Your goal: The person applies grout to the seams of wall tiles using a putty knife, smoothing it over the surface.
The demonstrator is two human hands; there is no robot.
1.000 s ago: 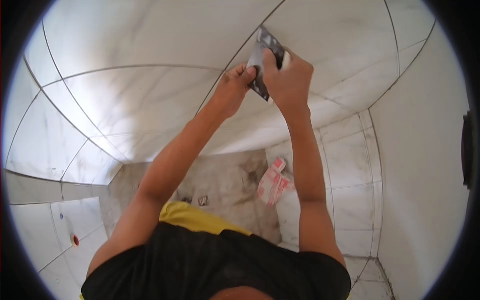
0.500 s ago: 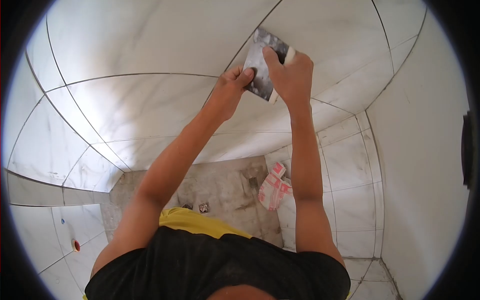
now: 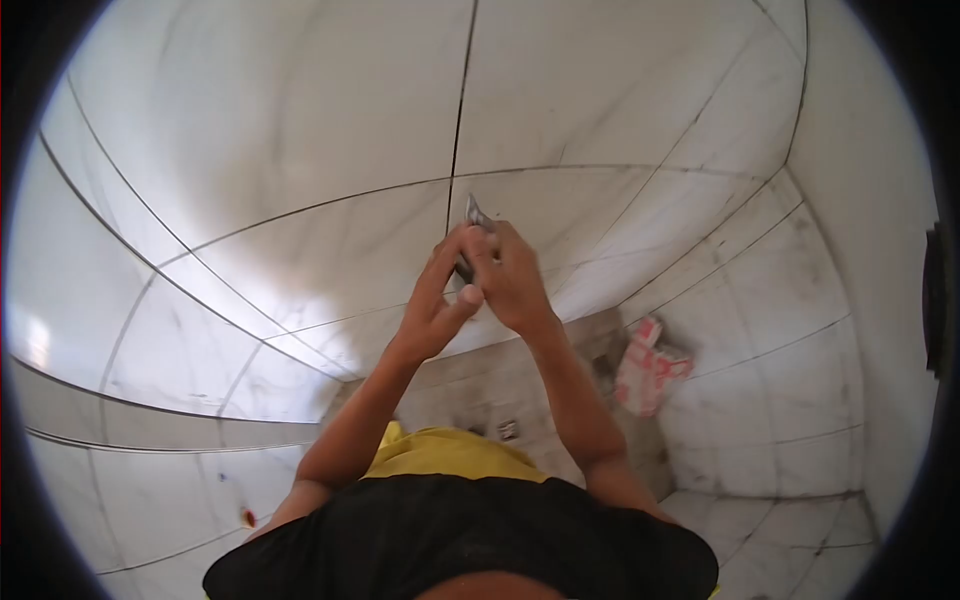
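In front of my chest, close to the tiled wall, my two hands meet around a flat metal scraper (image 3: 476,211). It is turned nearly edge-on, so only a grey tip and a dark strip show between the fingers. My right hand (image 3: 517,280) grips it from the right. On the other side my left hand (image 3: 432,310) has its fingers on the blade, with the thumb below. The hands hide most of the tool. Just beyond it, a dark vertical joint (image 3: 458,130) crosses a horizontal joint between large white marbled tiles (image 3: 330,130).
A torn red-and-white packet (image 3: 648,375) lies low on the right, by the tiled side wall (image 3: 760,400). Below my arms is a grey, stained floor (image 3: 460,385) with a small dark object (image 3: 508,430). A reddish pipe opening (image 3: 248,517) shows at lower left.
Both hands have come down and closer to my body with the scraper. The blade has turned from broad face to edge-on. The view has shifted, with the vertical joint now nearly upright.
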